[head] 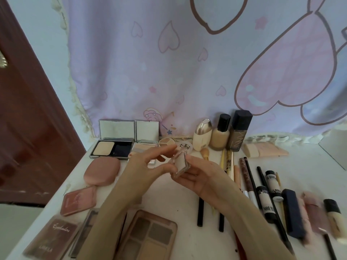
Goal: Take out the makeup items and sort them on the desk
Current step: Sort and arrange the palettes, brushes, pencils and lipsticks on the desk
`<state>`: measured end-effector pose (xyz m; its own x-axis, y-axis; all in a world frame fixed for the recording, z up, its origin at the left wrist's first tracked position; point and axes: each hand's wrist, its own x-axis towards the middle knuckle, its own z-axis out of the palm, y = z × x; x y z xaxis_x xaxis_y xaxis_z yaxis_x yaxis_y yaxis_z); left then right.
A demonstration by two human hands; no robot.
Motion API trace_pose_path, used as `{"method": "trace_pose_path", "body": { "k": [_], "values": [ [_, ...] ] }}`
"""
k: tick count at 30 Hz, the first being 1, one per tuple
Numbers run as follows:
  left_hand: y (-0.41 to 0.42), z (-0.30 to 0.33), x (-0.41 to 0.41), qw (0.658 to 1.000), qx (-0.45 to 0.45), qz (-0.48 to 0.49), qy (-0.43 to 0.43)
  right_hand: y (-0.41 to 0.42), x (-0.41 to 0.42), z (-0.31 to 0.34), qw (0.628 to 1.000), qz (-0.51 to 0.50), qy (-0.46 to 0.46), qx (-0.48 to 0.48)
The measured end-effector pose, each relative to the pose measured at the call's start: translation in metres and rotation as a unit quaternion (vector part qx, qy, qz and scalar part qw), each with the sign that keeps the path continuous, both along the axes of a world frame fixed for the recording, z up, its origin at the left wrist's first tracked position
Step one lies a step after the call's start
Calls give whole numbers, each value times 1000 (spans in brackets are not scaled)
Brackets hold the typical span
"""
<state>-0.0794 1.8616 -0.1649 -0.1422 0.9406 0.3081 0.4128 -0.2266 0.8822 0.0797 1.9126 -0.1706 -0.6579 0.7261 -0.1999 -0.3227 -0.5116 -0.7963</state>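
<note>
Holding a small clear diamond-shaped compact (180,163) up over the middle of the white desk (178,194), you've got both hands on it: your left hand (148,162) pinches its upper left edge, and your right hand (201,174) cradles it from underneath with curled fingers. Palettes, like the eyeshadow palette (150,235), sit on the left, the foundation bottles (221,132) line the back by the curtain (169,62), and the pencils and tubes (262,192) lie in a row to the right.
</note>
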Motion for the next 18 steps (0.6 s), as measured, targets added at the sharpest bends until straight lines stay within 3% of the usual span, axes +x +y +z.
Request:
{"method": "trace_pose_path", "body": {
  "k": [5,11,15,18],
  "values": [
    [4,-2,-7,997,20,42,-54,-5,-8,-5,996,22,18,-82],
    [10,-4,-16,998,-4,51,-40,-5,-15,-18,998,4,-25,-58],
    [29,5,-24,994,-46,72,70,-3,-19,-26,987,-93,-129,40],
    [49,17,-26,976,-85,57,193,-1,-20,-30,923,-147,-272,229]
  ]
}}
